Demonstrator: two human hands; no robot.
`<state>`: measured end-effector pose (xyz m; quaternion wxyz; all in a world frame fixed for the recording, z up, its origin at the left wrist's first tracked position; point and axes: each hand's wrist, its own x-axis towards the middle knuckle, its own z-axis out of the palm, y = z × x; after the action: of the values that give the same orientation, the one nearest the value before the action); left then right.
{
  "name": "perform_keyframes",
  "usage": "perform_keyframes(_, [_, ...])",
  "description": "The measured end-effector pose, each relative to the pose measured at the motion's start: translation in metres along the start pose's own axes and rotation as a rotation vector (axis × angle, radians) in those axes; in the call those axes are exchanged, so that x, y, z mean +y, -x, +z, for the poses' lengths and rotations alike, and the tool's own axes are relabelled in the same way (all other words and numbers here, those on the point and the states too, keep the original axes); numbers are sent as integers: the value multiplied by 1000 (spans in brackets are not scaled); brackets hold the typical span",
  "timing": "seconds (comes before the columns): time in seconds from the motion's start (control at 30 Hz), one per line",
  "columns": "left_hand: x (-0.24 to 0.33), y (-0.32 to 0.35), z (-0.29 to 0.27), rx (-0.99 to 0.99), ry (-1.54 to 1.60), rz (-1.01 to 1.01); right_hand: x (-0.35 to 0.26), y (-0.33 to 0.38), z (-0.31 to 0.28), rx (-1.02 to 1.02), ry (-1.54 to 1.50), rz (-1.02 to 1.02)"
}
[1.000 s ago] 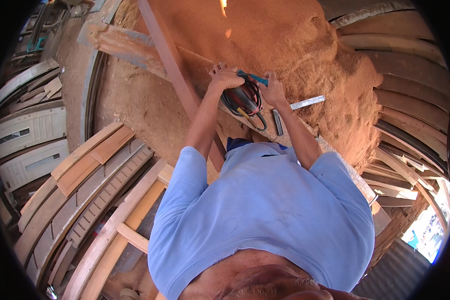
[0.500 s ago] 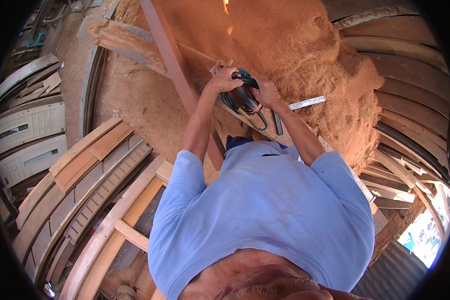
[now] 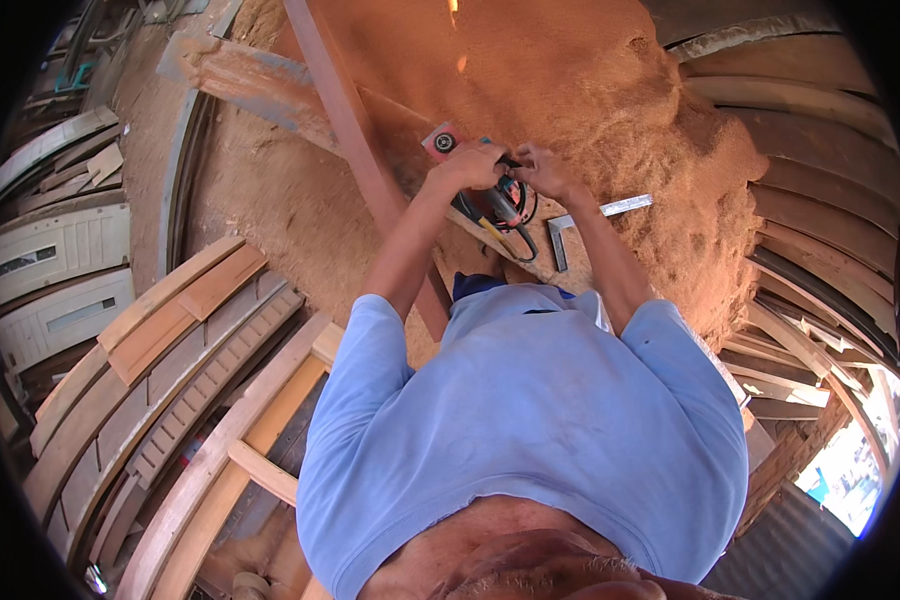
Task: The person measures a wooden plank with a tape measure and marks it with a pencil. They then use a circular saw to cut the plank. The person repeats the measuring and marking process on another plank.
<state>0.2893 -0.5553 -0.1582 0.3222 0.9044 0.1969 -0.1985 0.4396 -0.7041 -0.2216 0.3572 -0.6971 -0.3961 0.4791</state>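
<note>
A red and black hand-held power tool lies on the wooden workbench in front of me; its exact kind is partly hidden by my hands. At its far end shows a red and silver part with a round black piece. My left hand is closed over the tool, on a stretch of black power cord. Close beside it, my right hand pinches the same cord. Loops of cord hang by the tool. A metal try square rests near my right forearm.
A long reddish timber runs diagonally past my left hand, crossing a worn plank. Sawdust is heaped beyond the bench. Stacked boards stand at left, and more planks at right.
Both hands have shifted upward around the tool, the left slightly right. The cord coil that was bunched in them has loosened, and the tool's red end with its round black piece has come into view.
</note>
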Motion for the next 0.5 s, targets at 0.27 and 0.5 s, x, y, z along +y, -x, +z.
perform_keyframes(0.27, [-9, -6, 2, 38, 172, -10, -68, 48, 23, 165, 291, 167])
perform_keyframes(0.5, [-23, 16, 21, 464, 138, 94, -39, 37, 8, 124, 204, 205])
